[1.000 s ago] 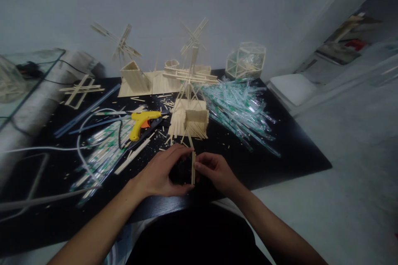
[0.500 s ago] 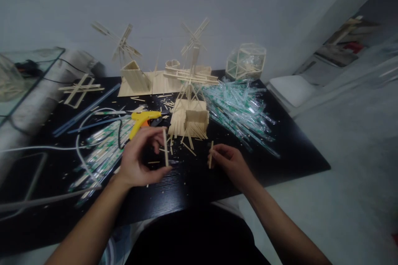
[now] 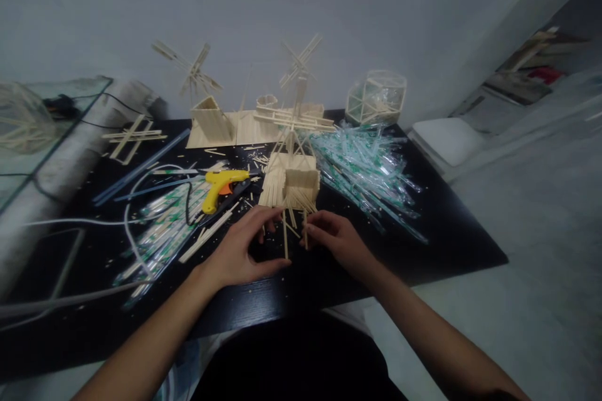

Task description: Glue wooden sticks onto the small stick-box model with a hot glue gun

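Between the thumb and a fingertip of my left hand (image 3: 247,247) a short thin wooden stick (image 3: 285,237) is held by its two ends. My right hand (image 3: 336,239) pinches a second, shorter wooden stick (image 3: 305,230), upright and a small distance to the right of the first. Just beyond both hands lies a wooden base (image 3: 277,177) with a small box (image 3: 301,188) made of sticks and loose sticks around it. A windmill frame (image 3: 294,122) of thin sticks rises behind the box. Left of these rests a yellow glue gun (image 3: 219,188) with an orange trigger.
Plastic-wrapped stick packs (image 3: 169,219) lie at left beside a white cable (image 3: 126,219). A heap of clear and green wrappers (image 3: 367,163) covers the right side of the black table (image 3: 451,238). More wooden models, including a windmill house (image 3: 209,122), stand along the wall.
My left hand has moved right with its stick, closing most of the gap to the stick in my right hand. The glue gun now shows fully. The camera view has shifted slightly.
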### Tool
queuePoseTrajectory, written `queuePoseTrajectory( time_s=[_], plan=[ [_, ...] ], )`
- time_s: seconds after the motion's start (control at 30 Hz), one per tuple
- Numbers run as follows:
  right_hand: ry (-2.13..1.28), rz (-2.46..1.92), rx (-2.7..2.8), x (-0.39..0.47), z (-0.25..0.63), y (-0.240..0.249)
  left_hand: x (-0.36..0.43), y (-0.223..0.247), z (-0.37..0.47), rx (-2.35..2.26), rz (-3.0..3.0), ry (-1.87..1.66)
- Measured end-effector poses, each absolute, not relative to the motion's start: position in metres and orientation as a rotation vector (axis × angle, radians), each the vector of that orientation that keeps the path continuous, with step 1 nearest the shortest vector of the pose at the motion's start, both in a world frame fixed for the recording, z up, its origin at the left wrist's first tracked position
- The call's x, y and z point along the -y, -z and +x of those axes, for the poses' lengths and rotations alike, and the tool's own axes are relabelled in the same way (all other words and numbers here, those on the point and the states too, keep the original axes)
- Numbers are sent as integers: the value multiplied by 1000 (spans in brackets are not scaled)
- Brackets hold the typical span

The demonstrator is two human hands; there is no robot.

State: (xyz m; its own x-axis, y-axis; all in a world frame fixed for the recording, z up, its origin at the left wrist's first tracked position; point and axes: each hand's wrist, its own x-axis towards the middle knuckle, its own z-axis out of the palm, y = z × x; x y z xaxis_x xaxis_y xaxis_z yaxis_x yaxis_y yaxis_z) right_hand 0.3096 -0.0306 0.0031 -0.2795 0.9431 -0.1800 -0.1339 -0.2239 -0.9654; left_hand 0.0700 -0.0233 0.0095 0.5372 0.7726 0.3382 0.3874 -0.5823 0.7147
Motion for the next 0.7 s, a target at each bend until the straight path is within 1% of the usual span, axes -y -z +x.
queuePoseTrajectory(
  time_s=[0.13, 0.3, 0.47, 0.6, 0.7],
  plan=[
    [-1743, -989, 1288, 14, 298, -12, 22, -7, 70, -1011, 2211, -796],
    [-1884, -935, 1348, -6, 292, -18, 17, -6, 68, -1052, 2226, -868],
    [-1991, -920, 1339, -20, 290, -11, 16, -2, 68, -1107, 2215, -885],
    [-1955, -900, 1387, -23, 293, -5, 16, 1, 67, -1141, 2185, -915],
    [-1892, -855, 1446, -20, 297, -4, 15, 1, 65, -1131, 2081, -1087]
  ],
)
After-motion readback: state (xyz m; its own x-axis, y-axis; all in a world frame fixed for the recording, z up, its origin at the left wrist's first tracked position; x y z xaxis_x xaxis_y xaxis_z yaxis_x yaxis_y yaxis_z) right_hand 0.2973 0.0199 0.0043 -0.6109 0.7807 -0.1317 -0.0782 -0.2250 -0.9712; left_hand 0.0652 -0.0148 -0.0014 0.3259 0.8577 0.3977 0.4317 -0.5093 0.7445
